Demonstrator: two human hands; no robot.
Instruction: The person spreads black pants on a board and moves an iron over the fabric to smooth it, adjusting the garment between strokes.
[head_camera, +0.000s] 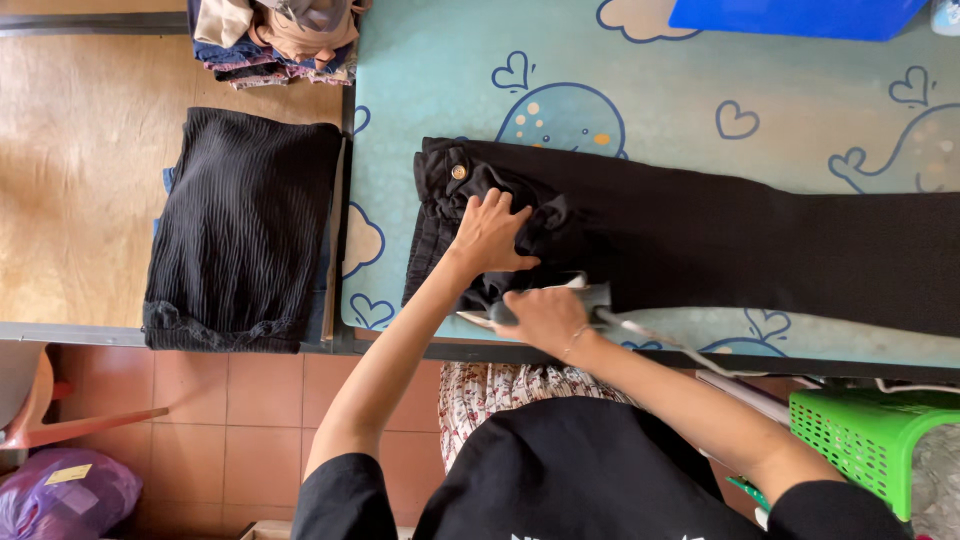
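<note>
trousers (700, 240) flat on worktop (800, 100), long axis left-right, waistband at left | left hand (490, 235) spread, pressing waistband, grasping nothing | right hand (545, 318) clenched on iron (590, 298) at trousers' near edge, just beside left hand

A table (700, 90) covered in pale blue cloth printed with whales and hearts stands beside a tan-topped surface (80, 170). Below lies a terracotta tiled floor (230, 420), with a green plastic basket (870, 430) at right.
</note>
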